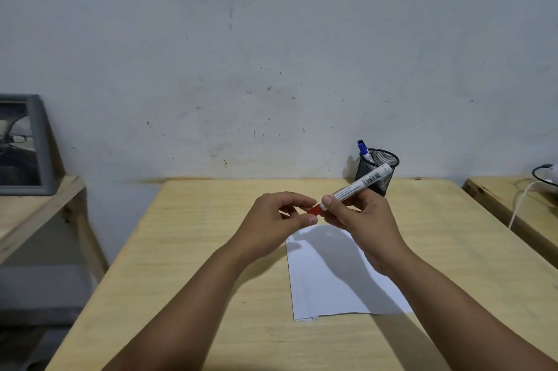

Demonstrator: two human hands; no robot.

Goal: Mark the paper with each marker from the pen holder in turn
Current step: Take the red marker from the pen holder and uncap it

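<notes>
My right hand point(356, 219) grips the white barrel of a marker point(362, 182) that points up and right, above the far end of the paper. My left hand point(277, 216) pinches the marker's red cap point(314, 210) at its lower left end. A white sheet of paper point(329, 280) lies on the wooden table point(187, 265) beneath my hands, partly in their shadow. A black mesh pen holder point(381, 165) stands at the back right of the table with a blue-capped marker point(363, 151) leaning out of it.
A grey-framed picture point(24, 144) leans on a side table at the left. Another wooden table point(513, 198) at the right carries a white cable and a dark object. A grey wall rises right behind the table.
</notes>
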